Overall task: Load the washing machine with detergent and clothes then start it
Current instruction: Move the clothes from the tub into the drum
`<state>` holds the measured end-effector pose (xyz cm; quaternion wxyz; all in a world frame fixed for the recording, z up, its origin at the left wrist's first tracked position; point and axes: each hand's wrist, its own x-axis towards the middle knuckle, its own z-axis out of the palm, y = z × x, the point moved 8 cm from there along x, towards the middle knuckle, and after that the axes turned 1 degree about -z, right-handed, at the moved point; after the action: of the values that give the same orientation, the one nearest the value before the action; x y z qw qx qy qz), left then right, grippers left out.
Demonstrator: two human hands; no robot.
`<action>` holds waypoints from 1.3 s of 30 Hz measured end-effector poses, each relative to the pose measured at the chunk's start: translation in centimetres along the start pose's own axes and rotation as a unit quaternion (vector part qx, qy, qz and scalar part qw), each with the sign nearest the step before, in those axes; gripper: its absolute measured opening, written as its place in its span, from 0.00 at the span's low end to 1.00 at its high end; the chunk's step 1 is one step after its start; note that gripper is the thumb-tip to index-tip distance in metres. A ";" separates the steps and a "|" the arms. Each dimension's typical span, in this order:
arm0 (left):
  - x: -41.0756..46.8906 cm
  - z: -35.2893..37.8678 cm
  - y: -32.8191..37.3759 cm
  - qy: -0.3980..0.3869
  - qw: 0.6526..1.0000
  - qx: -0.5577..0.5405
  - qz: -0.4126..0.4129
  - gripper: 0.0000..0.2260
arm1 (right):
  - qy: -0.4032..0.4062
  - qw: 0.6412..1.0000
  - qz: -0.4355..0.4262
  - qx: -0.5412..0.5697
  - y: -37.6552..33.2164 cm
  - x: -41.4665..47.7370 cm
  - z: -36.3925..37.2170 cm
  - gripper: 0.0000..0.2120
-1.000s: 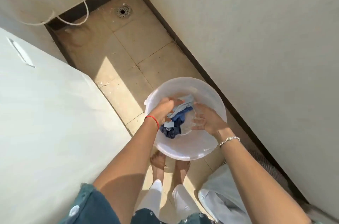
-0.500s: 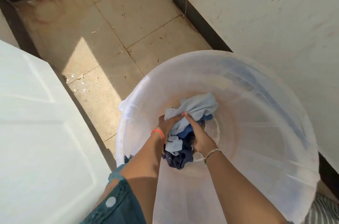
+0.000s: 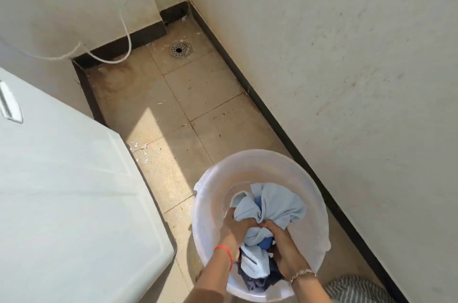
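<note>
Beige tiled floor (image 3: 198, 94), sunlit patch at 9 o'clock, round drain (image 3: 180, 50) at 12; off-white walls (image 3: 347, 54), dark skirting (image 3: 277, 124).

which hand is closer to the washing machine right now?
Left. The left hand grips the clothes on the side of the tub that faces the washing machine; the right hand grips them on the far side, towards the wall.
</note>
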<state>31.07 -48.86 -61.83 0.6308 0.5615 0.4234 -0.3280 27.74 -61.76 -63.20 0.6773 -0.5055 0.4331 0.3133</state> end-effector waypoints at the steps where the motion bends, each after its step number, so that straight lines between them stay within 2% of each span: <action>1: -3.0 0.2 1.8 -0.006 1.000 -0.005 0.011 0.08 | 0.003 1.000 -0.002 -0.013 -1.8 -3.0 0.3 0.11; 4: -12.3 0.0 7.6 -0.011 0.999 0.023 0.045 0.19 | -0.011 0.997 -0.012 -0.071 -8.4 -12.4 2.8 0.11; 8: -24.1 -2.2 17.4 -0.003 0.995 0.010 0.101 0.18 | -0.033 0.993 -0.057 -0.102 -16.9 -24.9 8.6 0.16; 12: -36.8 -7.2 28.4 0.009 0.974 0.005 0.227 0.21 | -0.116 0.978 -0.118 -0.130 -24.8 -36.4 17.7 0.16; 15: -46.7 -13.6 34.3 0.038 0.957 -0.011 0.288 0.21 | -0.207 0.957 -0.158 -0.130 -28.6 -44.6 26.1 0.13; 18: -55.0 -21.8 37.4 0.112 0.939 0.020 0.325 0.23 | -0.285 0.929 -0.187 -0.145 -29.5 -52.0 34.8 0.11; 22: -62.2 -33.2 35.8 0.174 0.948 -0.005 0.267 0.18 | -0.341 0.895 -0.213 -0.192 -25.9 -59.2 44.5 0.10; 25: -63.4 -40.9 31.9 0.204 0.950 0.051 0.232 0.06 | -0.365 0.880 -0.192 -0.233 -19.6 -60.7 50.4 0.08; 27: -62.1 -45.4 28.4 0.201 0.959 0.082 0.182 0.15 | -0.376 0.880 -0.153 -0.248 -14.6 -59.6 53.3 0.06; 29: -59.6 -49.1 24.7 0.187 0.970 0.083 0.128 0.28 | -0.376 0.879 -0.105 -0.273 -9.4 -57.4 55.5 0.05; 30: -58.2 -50.7 22.7 0.176 0.976 0.088 0.092 0.30 | -0.370 0.880 -0.083 -0.286 -7.0 -56.2 56.3 0.06; 32: -55.7 -54.1 19.2 0.176 0.983 0.001 0.053 0.30 | -0.347 0.888 -0.041 -0.298 -2.6 -53.5 57.5 0.12; 34: -53.4 -57.2 17.3 0.190 0.978 -0.058 0.061 0.35 | -0.307 0.896 -0.027 -0.320 0.2 -51.3 58.1 0.11; 35: -53.0 -58.1 16.9 0.179 0.980 -0.058 0.066 0.32 | -0.287 0.896 -0.032 -0.337 0.6 -50.4 58.2 0.09; 37: -52.3 -59.7 16.3 0.157 0.982 -0.081 0.069 0.19 | -0.257 0.897 -0.049 -0.355 0.1 -49.3 58.6 0.07; 39: -51.9 -61.3 16.4 0.149 0.978 -0.120 0.081 0.12 | -0.244 0.912 -0.061 -0.323 -1.6 -49.5 59.1 0.07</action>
<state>13.33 10.89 -8.59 0.6474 0.5570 0.5022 -0.1354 23.89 -5.04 -11.09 0.5792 -0.6298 0.0977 0.5083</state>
